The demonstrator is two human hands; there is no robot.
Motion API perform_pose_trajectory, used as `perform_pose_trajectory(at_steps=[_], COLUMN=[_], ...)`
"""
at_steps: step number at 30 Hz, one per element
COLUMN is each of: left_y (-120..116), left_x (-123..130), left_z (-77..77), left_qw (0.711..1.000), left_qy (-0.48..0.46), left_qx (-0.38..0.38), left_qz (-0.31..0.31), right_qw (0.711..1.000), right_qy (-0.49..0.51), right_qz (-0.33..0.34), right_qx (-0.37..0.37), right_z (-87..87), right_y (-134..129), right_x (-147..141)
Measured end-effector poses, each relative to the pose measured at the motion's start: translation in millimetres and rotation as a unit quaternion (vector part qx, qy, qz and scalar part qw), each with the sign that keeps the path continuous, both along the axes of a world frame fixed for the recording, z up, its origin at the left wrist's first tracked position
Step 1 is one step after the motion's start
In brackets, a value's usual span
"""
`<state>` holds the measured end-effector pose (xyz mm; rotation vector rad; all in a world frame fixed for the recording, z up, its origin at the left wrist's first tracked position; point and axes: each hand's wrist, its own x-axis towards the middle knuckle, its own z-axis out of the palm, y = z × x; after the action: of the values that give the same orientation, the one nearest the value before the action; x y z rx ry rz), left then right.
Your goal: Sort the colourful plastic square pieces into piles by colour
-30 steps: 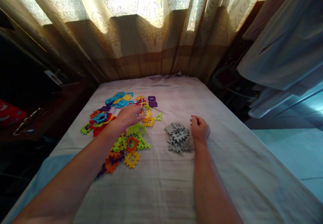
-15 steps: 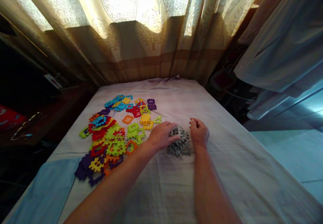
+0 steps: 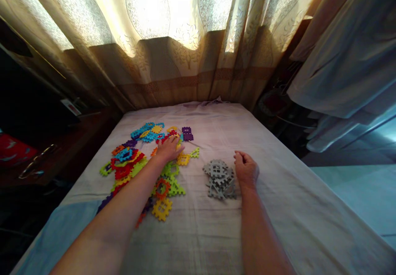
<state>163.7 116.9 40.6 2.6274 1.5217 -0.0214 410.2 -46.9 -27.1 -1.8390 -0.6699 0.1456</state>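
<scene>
L hand (image 3: 169, 148) over clrd pcs (image 3: 123, 171) | R hand (image 3: 246, 169) nr gry pile (image 3: 217, 180)

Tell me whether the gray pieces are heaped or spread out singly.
Heaped: the gray pieces overlap in one pile on the sheet, just left of the right hand.

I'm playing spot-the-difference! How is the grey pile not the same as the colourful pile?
The grey pile is all one colour; the colourful pile mixes red, blue, yellow, green, orange and purple. The grey pile is small and bunched up; the colourful pile is bigger and spreads wide. Both have lots of toothed edges and lie on the sheet.
</scene>
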Motion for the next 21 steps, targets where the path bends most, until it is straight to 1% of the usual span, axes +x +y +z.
perform_pose_trajectory(at_steps=[2,5,8,10,12,14,16,19,21], left_y=[-2,-12,-28,-42,-58,-78,-101,-135,-150], left_x=[-9,-20,-33,-45,-63,-87,-114,-145,-153], left_z=[-1.1,-0.9,0.2,1.5,3.6,5.6,5.7,-1.2,-9.6], left_qw=[1.000,0.999,0.999,0.998,0.998,0.996,0.992,0.984,0.979], left_qy=[0.002,0.008,0.009,0.004,-0.003,-0.008,-0.011,-0.012,-0.007], left_qx=[0.005,0.016,0.011,0.013,0.025,0.039,0.051,0.064,0.063], left_qz=[0.016,0.036,0.048,0.055,0.064,0.079,0.111,0.168,0.196], right_qw=[1.000,1.000,1.000,1.000,1.000,1.000,1.000,1.000,0.999], right_qy=[0.002,0.005,0.002,-0.005,-0.010,-0.012,-0.013,-0.025,-0.040], right_qz=[0.002,0.001,-0.002,-0.005,-0.006,-0.006,-0.004,-0.003,-0.006], right_qx=[-0.005,-0.008,-0.004,-0.002,-0.002,-0.002,-0.004,-0.008,-0.017], right_z=[1.3,3.5,4.3,3.6,2.0,-0.2,-2.3,-4.0,-3.7], right_y=[0,-1,-1,-1,-1,0,1,2,2], right_x=[0,-1,-1,-1,0,1,3,4,5])
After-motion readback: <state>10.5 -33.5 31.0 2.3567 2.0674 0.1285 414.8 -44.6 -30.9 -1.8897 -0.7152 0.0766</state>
